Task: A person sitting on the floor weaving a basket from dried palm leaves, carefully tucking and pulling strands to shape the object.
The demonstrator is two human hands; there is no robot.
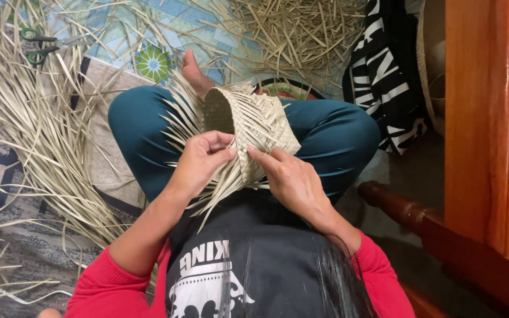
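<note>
Basket (254, 126), half woven from pale leaf strips, lies on its side in the lap of a person seated cross-legged on the floor, its open mouth turned away toward a bare foot (195, 72). The left hand (200, 162) pinches a strip at the rim, thumb and fingers closed on it. The right hand (293, 179) presses its thumb and forefinger on the weave just beside, holding the neighbouring strips flat against the basket's wall.

The body looks well advanced: the base and the wall show a tight, even plait. The rim appears unfinished, with many loose strip ends (178, 118) fanning out around the mouth and down below the hands, neither tucked in nor trimmed. Judging by that fringe, closing the edge is what is left.

Around the lap lie teal trousers and the red sleeves of the weaver. Long bundles of raw strips (42, 135) spread over the mat to the left, and a heap of short offcuts (296, 29) lies beyond the knees. Green-handled scissors (39, 47) rest among the strips at top left, well apart from the hands. A black-and-white cloth (384, 76) lies on the right, next to wooden furniture (490, 118).
</note>
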